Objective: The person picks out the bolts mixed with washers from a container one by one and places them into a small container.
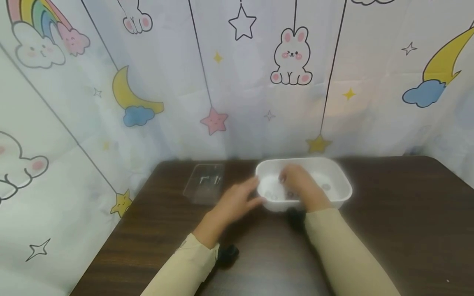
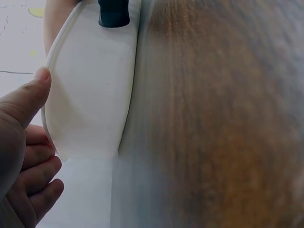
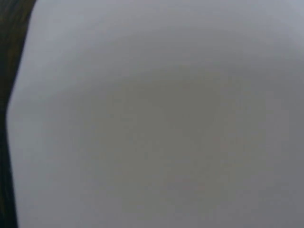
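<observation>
A white rectangular tub (image 1: 338, 199) sits toward the back of the table, with several small, roundish, see-through pieces (image 1: 326, 187) on its floor. My left hand (image 1: 235, 201) is at the tub's left end, thumb and fingers spread at the rim. The left wrist view shows that thumb (image 2: 35, 95) touching the rim, the other fingers loosely bent by the corner. Inside the tub is my right hand (image 1: 301, 183), reaching over the front wall with bent fingers; I cannot tell whether it holds a piece. Only the tub's blurred white wall (image 3: 156, 133) fills most of the right wrist view.
Left of the tub lies a clear plastic tray (image 1: 198, 191) with bright streaks on it. The dark wood-grain table (image 1: 400, 230) reaches back to a white curtain (image 1: 252, 90) printed with stars, moons and rabbits. Each wrist carries a black camera (image 1: 227, 255).
</observation>
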Motion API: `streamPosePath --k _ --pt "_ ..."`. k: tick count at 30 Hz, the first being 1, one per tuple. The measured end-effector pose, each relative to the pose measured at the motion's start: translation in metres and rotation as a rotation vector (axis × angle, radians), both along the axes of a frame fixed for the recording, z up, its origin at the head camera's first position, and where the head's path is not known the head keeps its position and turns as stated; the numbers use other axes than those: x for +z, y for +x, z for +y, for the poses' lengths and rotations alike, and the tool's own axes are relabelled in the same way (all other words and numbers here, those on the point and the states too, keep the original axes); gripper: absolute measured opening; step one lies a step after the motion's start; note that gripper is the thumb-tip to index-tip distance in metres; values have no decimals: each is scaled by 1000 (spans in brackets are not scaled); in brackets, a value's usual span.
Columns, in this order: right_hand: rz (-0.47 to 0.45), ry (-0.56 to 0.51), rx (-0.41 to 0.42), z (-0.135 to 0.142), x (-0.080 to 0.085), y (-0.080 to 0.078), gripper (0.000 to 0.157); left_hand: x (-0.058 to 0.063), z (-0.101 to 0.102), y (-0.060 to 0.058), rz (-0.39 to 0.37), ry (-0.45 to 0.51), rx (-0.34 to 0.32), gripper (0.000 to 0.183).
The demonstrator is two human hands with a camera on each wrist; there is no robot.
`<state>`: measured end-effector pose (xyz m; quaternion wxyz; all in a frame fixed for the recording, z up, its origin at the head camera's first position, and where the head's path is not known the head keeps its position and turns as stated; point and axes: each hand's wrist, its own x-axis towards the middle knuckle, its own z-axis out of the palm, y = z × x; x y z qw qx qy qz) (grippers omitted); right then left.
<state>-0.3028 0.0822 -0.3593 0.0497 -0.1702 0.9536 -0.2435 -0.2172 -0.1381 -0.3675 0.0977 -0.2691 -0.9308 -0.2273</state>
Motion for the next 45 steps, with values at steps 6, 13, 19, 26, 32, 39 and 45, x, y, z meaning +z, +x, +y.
streamPosePath --k 6,13,19,26,32,39,45 --pt "-16 20 30 2 -2 0 34 -1 1 0 -20 -5 19 62" --pt "-49 55 56 2 -2 0 27 -3 1 0 11 -1 13 61" --pt "-60 53 44 -1 0 -1 19 -2 1 2 3 10 13 64" --pt "-77 22 13 -3 2 -2 17 -3 1 2 -24 0 23 66" --pt "-93 -45 16 -3 2 -1 10 -4 1 2 -5 0 21 66" --pt "-126 -54 -6 -4 2 -2 10 -3 1 1 9 15 7 64" --pt "-108 -27 38 -3 2 1 6 -1 1 3 -3 7 18 66"
